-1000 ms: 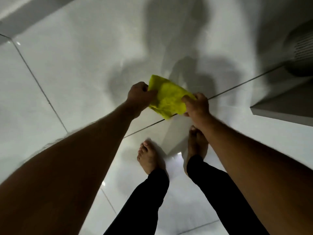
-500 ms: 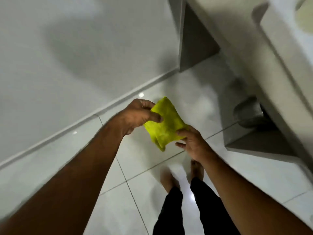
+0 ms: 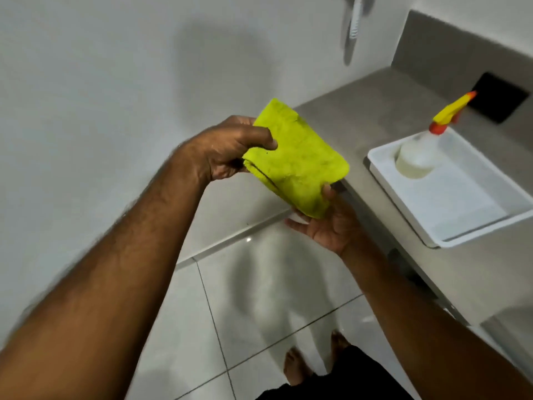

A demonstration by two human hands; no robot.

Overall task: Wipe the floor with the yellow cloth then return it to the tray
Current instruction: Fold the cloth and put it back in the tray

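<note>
The yellow cloth [image 3: 297, 160], folded into a flat pad with faint dirt marks, is held up in front of me at chest height. My left hand [image 3: 227, 151] pinches its left edge between thumb and fingers. My right hand [image 3: 328, 223] supports its lower corner from underneath, palm up. The white tray [image 3: 478, 232] lies on the grey counter [image 3: 360, 111] to the right of the cloth, about a hand's width away. The glossy white tiled floor [image 3: 259, 313] spreads below.
A clear spray bottle [image 3: 418, 157] with a yellow and orange trigger stands in the tray's far corner. A dark square [image 3: 500, 98] sits on the counter behind it. A white wall is to the left. My bare feet [image 3: 297, 368] stand on the tiles below.
I have straightened up from the floor and the view has swung to the counter and tray. The cloth has risen with both hands and is now folded flatter.
</note>
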